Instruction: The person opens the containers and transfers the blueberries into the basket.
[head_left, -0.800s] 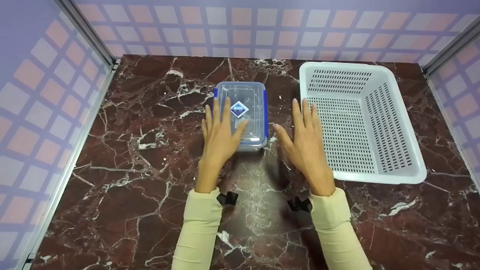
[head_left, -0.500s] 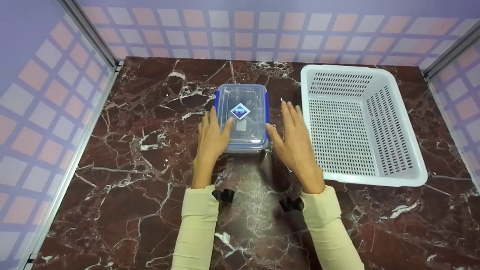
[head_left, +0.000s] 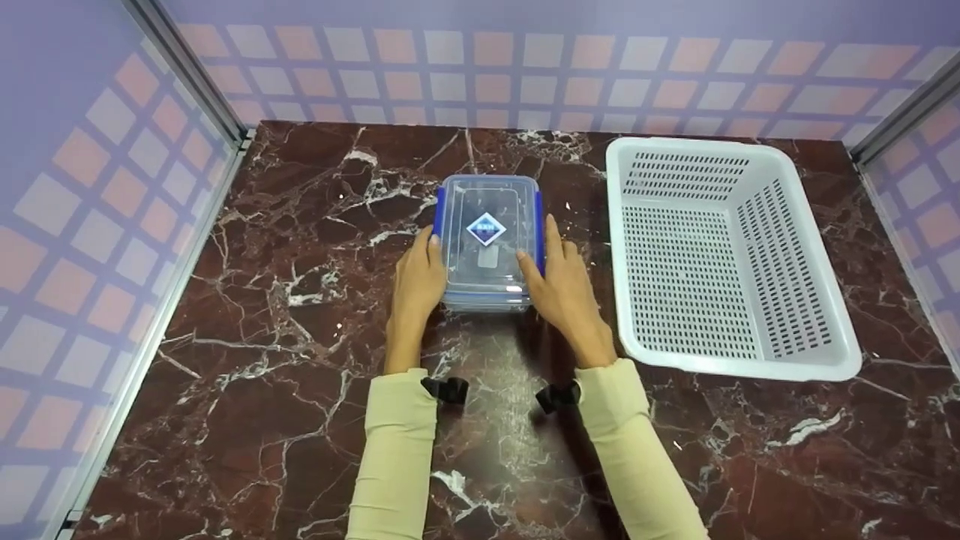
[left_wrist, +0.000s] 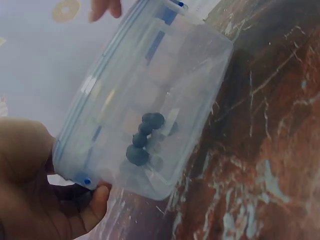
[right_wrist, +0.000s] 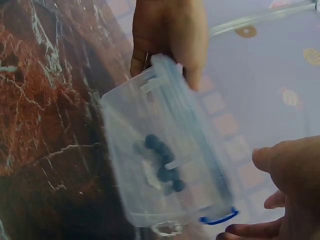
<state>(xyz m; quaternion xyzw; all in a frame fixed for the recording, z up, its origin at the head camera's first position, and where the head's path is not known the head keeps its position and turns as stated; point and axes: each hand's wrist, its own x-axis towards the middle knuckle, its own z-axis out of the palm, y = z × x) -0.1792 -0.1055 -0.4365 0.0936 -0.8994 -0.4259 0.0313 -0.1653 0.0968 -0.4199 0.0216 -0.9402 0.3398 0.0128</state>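
Observation:
A clear food container point(head_left: 491, 262) with a see-through lid, blue side clips and a diamond label lies on the marbled table. Several small dark round things point(left_wrist: 142, 140) show through its wall; I cannot tell their kind. My left hand point(head_left: 418, 277) grips the container's left side, thumb at the lid and fingers bent by the blue clip, as the left wrist view shows. My right hand point(head_left: 564, 289) is at the right side, its thumb above the lid's edge and its fingers beside the clip. In the right wrist view a gap shows between the right thumb point(right_wrist: 265, 157) and the lid.
A white perforated plastic basket point(head_left: 616, 285) stands to the right of the right hand. Purple panels with pink and white squares point(head_left: 491, 86) border the table point(head_left: 300, 390) at the back and both sides.
My left hand has drawn back from over the lid to the container's left side and taken hold there. My right hand has moved left from beside the basket to the container's right side.

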